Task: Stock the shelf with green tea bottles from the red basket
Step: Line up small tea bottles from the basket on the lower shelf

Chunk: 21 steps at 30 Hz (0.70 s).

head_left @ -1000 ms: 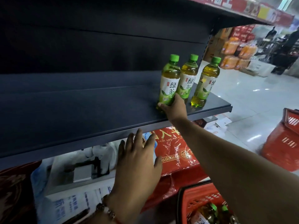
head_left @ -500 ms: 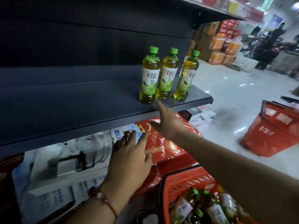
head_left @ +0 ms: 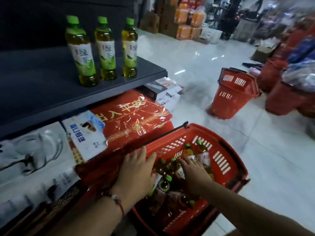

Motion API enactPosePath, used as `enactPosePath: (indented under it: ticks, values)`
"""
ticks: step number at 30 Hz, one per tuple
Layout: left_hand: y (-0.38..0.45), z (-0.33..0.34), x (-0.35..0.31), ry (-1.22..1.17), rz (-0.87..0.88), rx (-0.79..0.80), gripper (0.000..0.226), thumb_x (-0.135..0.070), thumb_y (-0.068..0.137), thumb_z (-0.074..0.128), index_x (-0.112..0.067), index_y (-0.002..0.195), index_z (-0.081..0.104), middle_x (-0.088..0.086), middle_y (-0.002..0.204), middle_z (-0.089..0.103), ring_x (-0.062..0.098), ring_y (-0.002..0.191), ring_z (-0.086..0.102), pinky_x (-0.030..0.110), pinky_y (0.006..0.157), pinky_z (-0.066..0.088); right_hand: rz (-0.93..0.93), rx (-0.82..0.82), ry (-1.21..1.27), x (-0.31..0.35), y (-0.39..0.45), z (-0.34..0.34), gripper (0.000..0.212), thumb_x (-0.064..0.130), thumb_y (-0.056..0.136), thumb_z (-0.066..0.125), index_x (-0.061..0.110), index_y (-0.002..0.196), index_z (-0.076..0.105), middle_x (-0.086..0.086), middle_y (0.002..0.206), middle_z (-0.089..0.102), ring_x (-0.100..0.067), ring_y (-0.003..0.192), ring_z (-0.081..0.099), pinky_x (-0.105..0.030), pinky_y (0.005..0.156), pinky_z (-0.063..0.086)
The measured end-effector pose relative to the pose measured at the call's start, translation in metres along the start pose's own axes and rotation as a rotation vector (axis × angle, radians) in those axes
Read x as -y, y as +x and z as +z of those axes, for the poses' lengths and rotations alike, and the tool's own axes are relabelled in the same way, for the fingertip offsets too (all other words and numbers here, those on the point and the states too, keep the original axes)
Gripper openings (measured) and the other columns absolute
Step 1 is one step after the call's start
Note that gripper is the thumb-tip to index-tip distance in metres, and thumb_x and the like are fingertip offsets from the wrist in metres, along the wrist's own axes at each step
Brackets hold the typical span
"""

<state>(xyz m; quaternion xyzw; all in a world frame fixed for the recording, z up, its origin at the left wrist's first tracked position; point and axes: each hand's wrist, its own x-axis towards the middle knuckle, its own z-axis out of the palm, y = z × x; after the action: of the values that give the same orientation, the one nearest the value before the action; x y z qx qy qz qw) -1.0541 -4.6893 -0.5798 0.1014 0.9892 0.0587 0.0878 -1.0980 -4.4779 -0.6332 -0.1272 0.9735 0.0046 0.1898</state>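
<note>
Shop aisle, glossy white floor, dark shelf at our left.

Item 1: three green tea bottles, upright in a row near the shelf's right end, just beside one another, caps on.

Item 2: red basket on the floor below the shelf, holding more bottles lying jumbled, green caps pointing various ways.

Item 3: left hand, fingers straight, resting on the basket's near rim; grip open, holding nothing.

Item 4: right hand, down among the basket bottles, fingers spread over one of them; we cannot tell whether the grip has closed round it.

Item 5: second basket, well apart on the floor; red packaged goods under the shelf.

Handling note, our judgement: full plastic bottles, moderately heavy, fairly stiff, smooth and possibly slippery on the label. We would take one round the mid-body or just under the shoulder, lift it clear of its neighbours, and stand it left of the row.
</note>
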Motion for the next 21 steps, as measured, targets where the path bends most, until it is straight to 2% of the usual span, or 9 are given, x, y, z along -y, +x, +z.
enactPosePath:
  ticks: [4, 7, 10, 12, 14, 16, 18, 21]
  values:
    - [0.014, 0.021, -0.029, 0.065, 0.066, 0.053, 0.069, -0.044, 0.1, 0.044, -0.025, 0.158, 0.012, 0.014, 0.166, 0.009, 0.034, 0.151, 0.013, 0.049, 0.123, 0.011, 0.058, 0.034, -0.008, -0.019, 0.015, 0.033, 0.08, 0.024, 0.096, 0.06, 0.018, 0.158, 0.009, -0.011, 0.162, 0.019, -0.032, 0.149, 0.018, -0.044, 0.122, 0.015]
    - [0.023, 0.035, -0.039, 0.091, 0.087, 0.1, 0.068, -0.042, 0.101, 0.045, -0.026, 0.158, 0.012, 0.014, 0.166, 0.007, 0.035, 0.151, 0.013, 0.05, 0.123, 0.013, 0.046, 0.096, -0.03, -0.015, 0.03, 0.053, 0.077, 0.032, 0.094, 0.062, 0.015, 0.155, 0.019, -0.014, 0.158, 0.028, -0.035, 0.145, 0.028, -0.046, 0.118, 0.026]
    - [0.033, 0.044, -0.039, 0.112, 0.099, 0.132, 0.069, -0.043, 0.099, 0.047, -0.026, 0.158, 0.015, 0.014, 0.166, 0.008, 0.035, 0.15, 0.016, 0.05, 0.122, 0.016, 0.047, 0.222, -0.053, -0.013, 0.036, 0.076, 0.067, 0.04, 0.094, 0.06, 0.012, 0.148, 0.032, -0.011, 0.158, 0.03, -0.033, 0.132, 0.048, -0.044, 0.1, 0.046]
    - [0.039, 0.048, -0.038, 0.12, 0.105, 0.14, 0.069, -0.044, 0.099, 0.047, -0.026, 0.157, 0.015, 0.013, 0.165, 0.01, 0.034, 0.15, 0.017, 0.05, 0.122, 0.017, 0.088, 0.354, -0.104, -0.014, 0.035, 0.085, 0.049, 0.035, 0.097, 0.056, 0.011, 0.139, 0.047, -0.01, 0.15, 0.044, -0.029, 0.121, 0.058, -0.038, 0.086, 0.051]
    - [0.045, 0.051, -0.037, 0.125, 0.115, 0.135, 0.068, -0.045, 0.099, 0.047, -0.026, 0.157, 0.015, 0.013, 0.165, 0.011, 0.033, 0.149, 0.018, 0.049, 0.122, 0.018, 0.081, 0.487, -0.137, -0.012, 0.031, 0.087, 0.042, 0.03, 0.1, 0.051, 0.012, 0.138, 0.05, -0.011, 0.14, 0.054, -0.03, 0.123, 0.056, -0.041, 0.091, 0.05]
    - [0.051, 0.054, -0.038, 0.124, 0.124, 0.133, 0.069, -0.046, 0.099, 0.047, -0.025, 0.157, 0.015, 0.013, 0.165, 0.013, 0.032, 0.149, 0.019, 0.048, 0.122, 0.019, 0.063, 0.577, -0.134, -0.01, 0.031, 0.088, 0.05, 0.029, 0.101, 0.05, 0.013, 0.147, 0.04, -0.015, 0.146, 0.047, -0.035, 0.133, 0.046, -0.05, 0.103, 0.045]
    - [0.057, 0.057, -0.04, 0.121, 0.13, 0.139, 0.07, -0.047, 0.099, 0.047, -0.025, 0.157, 0.015, 0.013, 0.164, 0.014, 0.032, 0.149, 0.019, 0.048, 0.121, 0.02, 0.076, 0.575, -0.168, -0.008, 0.035, 0.091, 0.052, 0.029, 0.101, 0.049, 0.015, 0.15, 0.036, -0.014, 0.151, 0.041, -0.035, 0.139, 0.04, -0.052, 0.106, 0.043]
    - [0.063, 0.06, -0.044, 0.112, 0.14, 0.142, 0.07, -0.047, 0.098, 0.047, -0.025, 0.157, 0.015, 0.012, 0.164, 0.015, 0.033, 0.149, 0.019, 0.048, 0.121, 0.021, 0.115, 0.631, -0.275, -0.007, 0.039, 0.098, 0.052, 0.026, 0.102, 0.044, 0.015, 0.151, 0.033, -0.012, 0.154, 0.037, -0.035, 0.141, 0.036, -0.049, 0.108, 0.041]
